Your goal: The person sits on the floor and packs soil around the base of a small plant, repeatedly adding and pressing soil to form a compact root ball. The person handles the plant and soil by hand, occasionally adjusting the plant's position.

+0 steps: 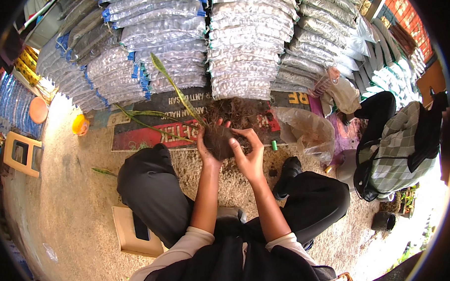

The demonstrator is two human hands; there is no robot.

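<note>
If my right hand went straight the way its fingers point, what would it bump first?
The soil ball: your right hand already touches its right side. Beyond that, probably your left hand, cupped around the other side, though depth is hard to judge.

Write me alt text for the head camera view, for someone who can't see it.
A person's left hand and right hand cup a dark root ball with long green leaves, above a printed banner on the ground. Beyond stand tall stacks of clear bags; another person in checked clothing is at right.
</note>
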